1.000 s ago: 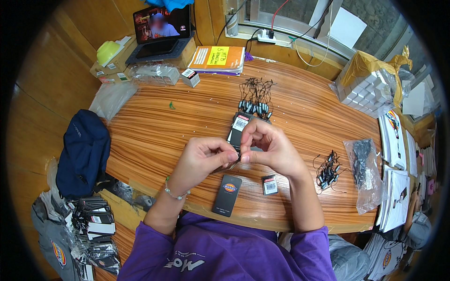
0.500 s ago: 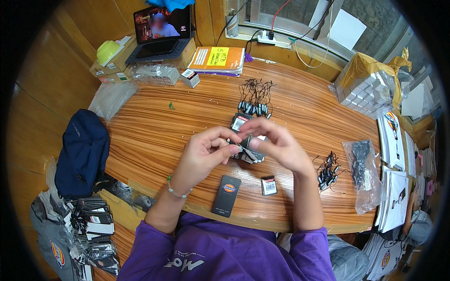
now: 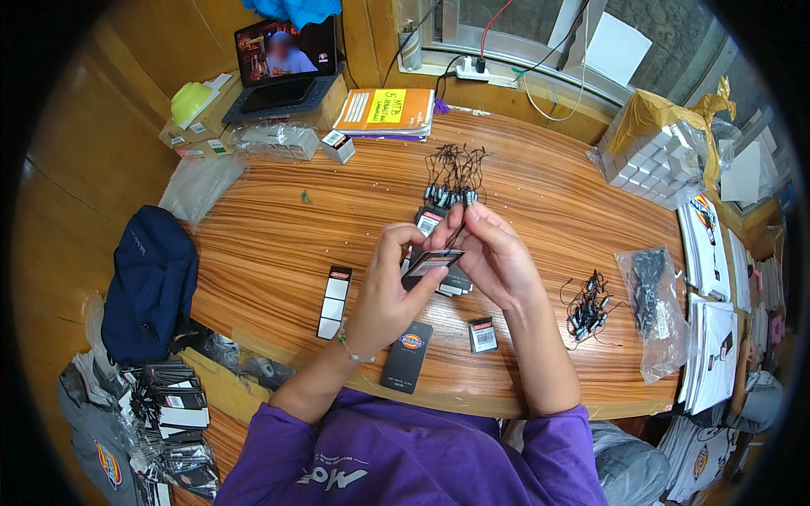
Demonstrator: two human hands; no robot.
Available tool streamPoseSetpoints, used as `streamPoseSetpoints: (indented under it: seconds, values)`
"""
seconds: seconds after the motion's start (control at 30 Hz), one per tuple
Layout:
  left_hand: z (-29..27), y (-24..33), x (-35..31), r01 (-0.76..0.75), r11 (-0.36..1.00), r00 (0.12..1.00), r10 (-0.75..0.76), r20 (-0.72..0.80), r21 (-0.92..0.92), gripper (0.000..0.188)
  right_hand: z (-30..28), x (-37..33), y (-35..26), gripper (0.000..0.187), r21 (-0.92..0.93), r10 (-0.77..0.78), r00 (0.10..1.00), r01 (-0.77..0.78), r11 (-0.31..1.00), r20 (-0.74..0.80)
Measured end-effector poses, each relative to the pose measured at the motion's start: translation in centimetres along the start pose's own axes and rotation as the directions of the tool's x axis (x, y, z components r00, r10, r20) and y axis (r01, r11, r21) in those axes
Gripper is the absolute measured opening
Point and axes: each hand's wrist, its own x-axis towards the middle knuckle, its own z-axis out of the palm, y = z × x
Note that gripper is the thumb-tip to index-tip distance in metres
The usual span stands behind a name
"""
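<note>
Left hand (image 3: 380,287): thumb and fingers closed on dark hang tags (image 3: 432,264), above wood-grain table (image 3: 270,253). Right hand (image 3: 499,257): fingertips pinched on black string (image 3: 456,237), other fingers loosely curled. Logo-printed card (image 3: 407,361), small barcode-labelled card (image 3: 483,336): near table edge.

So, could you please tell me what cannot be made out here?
In the head view:
Stacked tags: partly hidden by left hand and right hand.
Held tag: steeply tilted; layers too small to count.
Cord pile: overlapping strands too small to count.
Far-right person: partly cut off by dark rim.
</note>
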Motion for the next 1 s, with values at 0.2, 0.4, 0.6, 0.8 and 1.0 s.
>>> streamPoseSetpoints:
  seconds: [0.2, 0.4, 0.6, 0.8, 1.0]
  values:
    - [1.0, -1.1, 0.2, 0.269, 0.891, 0.963, -0.254, 0.091, -0.366, 0.031, -0.8, -0.1, -1.7, 0.023, -0.060, -0.083, 0.986, 0.075, 0.995, -0.146]
    - [0.7, -3.2, 1.9, 0.377, 0.850, 0.921, -0.300, 0.249, -0.368, 0.032, -3.2, 1.0, -4.4, 0.028, -0.222, -0.306, 0.926, 0.258, 0.940, -0.221]
    - [2.3, -7.2, 3.8, 0.493, 0.772, 0.854, -0.340, 0.394, -0.401, 0.029, -6.1, 5.1, -9.3, 0.028, -0.126, -0.268, 0.955, 0.252, 0.959, -0.129]
    - [5.1, -7.5, 4.7, 0.393, 0.911, 0.864, -0.319, 0.390, -0.126, 0.027, -7.3, 8.3, -10.4, 0.026, -0.228, -0.152, 0.930, 0.076, 0.971, -0.335]
    - [5.0, -8.0, 4.9, -0.043, 0.894, 0.974, -0.063, 0.220, 0.446, 0.036, -9.7, 11.7, -7.7, 0.026, -0.302, -0.039, 0.927, -0.081, 0.950, -0.373]
